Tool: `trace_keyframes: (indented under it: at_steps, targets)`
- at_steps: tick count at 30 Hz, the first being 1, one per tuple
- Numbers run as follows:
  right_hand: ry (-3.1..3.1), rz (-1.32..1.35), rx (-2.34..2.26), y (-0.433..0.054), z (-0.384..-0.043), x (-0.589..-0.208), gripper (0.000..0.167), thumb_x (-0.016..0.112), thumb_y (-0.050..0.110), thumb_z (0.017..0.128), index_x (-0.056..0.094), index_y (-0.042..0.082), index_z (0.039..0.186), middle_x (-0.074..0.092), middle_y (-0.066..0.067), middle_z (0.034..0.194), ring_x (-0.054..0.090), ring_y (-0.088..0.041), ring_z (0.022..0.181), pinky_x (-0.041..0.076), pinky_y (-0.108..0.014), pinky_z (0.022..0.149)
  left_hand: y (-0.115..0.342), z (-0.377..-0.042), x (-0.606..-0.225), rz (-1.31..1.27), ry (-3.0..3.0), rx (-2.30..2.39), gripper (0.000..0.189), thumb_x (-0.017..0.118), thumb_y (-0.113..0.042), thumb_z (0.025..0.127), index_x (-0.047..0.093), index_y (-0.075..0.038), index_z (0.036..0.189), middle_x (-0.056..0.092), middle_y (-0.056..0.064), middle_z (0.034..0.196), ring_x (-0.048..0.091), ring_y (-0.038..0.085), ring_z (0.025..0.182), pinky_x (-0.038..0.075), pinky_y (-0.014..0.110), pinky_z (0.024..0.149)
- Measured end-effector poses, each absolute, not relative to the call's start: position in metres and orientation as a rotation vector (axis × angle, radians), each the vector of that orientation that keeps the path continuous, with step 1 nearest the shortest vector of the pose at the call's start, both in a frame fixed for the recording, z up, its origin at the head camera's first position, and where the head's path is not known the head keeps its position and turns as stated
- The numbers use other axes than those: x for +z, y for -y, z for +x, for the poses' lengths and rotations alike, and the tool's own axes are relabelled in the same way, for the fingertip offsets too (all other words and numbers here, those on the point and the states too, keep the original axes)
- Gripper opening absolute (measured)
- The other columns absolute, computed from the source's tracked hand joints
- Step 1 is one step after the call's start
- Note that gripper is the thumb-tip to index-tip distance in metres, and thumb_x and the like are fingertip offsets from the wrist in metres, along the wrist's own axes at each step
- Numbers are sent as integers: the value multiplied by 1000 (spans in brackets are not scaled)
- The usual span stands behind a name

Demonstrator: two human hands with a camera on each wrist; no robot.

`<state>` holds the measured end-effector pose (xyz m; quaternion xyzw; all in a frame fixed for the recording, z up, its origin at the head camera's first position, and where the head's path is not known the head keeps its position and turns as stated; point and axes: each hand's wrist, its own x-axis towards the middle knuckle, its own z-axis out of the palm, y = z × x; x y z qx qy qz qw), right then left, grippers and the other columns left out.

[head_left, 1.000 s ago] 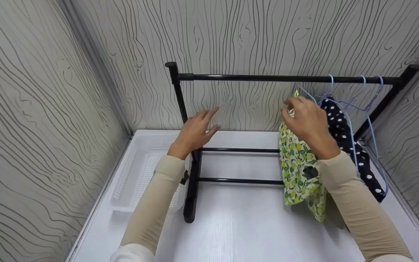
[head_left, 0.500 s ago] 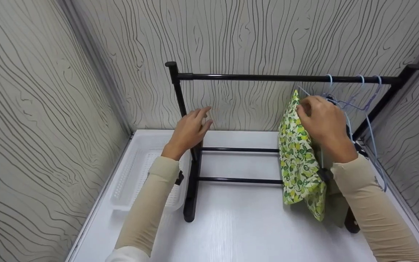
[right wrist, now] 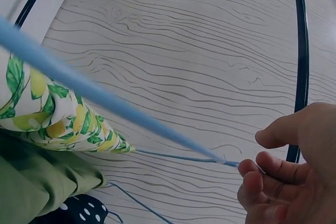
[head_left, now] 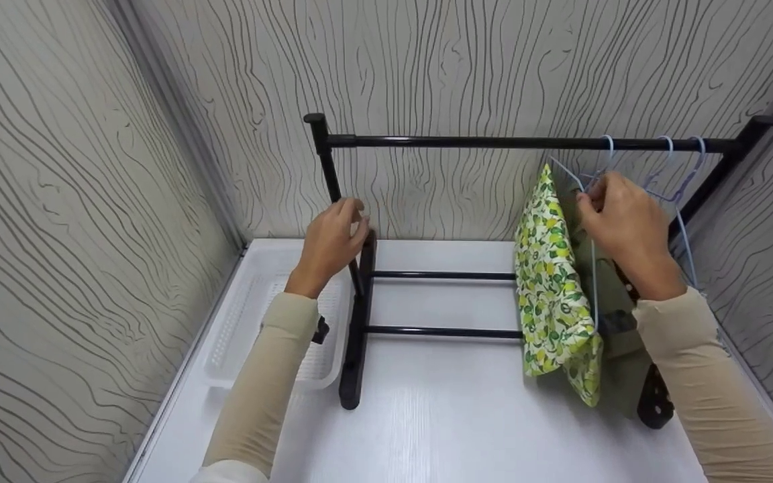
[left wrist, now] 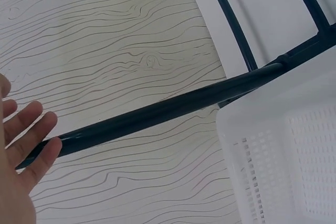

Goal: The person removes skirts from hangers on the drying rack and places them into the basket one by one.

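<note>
My right hand (head_left: 628,225) is at the neck of the nearest light-blue hanger (head_left: 594,268) on the rack. In the right wrist view its thumb stands apart from the loosely bent fingers (right wrist: 252,184), and the hanger's neck meets or passes behind the fingertips. A lemon-print garment (head_left: 551,288) hangs on that hanger. Behind it are an olive-green garment (right wrist: 50,184) and a navy polka-dot garment (right wrist: 84,208). My left hand (head_left: 329,245), holding nothing, is beside the rack's left post (left wrist: 157,114) with fingers relaxed. Whether it touches the post I cannot tell.
The black garment rack (head_left: 460,142) spans a white table (head_left: 427,422), with two low crossbars. A white perforated basket (head_left: 222,376) sits left of the rack. Further hanger hooks (head_left: 700,151) sit toward the bar's right end. Wood-patterned walls (head_left: 427,60) enclose the table.
My right hand has moved right, from in front of the lemon-print garment to the hanger's neck. My left hand has drawn slightly left toward the post. The polka-dot garment is now mostly hidden.
</note>
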<state>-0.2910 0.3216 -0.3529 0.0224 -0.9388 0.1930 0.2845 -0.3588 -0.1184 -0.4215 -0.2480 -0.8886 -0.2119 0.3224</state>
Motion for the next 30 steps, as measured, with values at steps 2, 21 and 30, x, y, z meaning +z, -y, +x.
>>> trace_keyframes:
  at_steps: [2,21,30]
  targets:
    - [2531,40,527,-324,-291,-353,29,61,28,107,57,0,100,59,-20,91,55,-36,68,37,-44,57,121,-358,-422,-639,2303,-551,13,65,-17,105,68,-5,111,72,8,97,71,23,85,60,38,72]
    - [2759,4,741,-328,-304,-356,61,54,43,111,54,-13,136,67,-29,101,61,-31,68,44,-39,57,130,-361,-429,-267,2376,-801,27,66,-18,104,55,3,118,65,18,106,70,31,88,60,45,72]
    - [2769,11,794,-330,-309,-356,51,53,45,111,64,-5,109,68,-13,74,53,-22,54,41,-37,49,130,-363,-431,-217,2492,-971,42,57,-21,111,49,4,144,70,18,121,74,32,106,61,47,85]
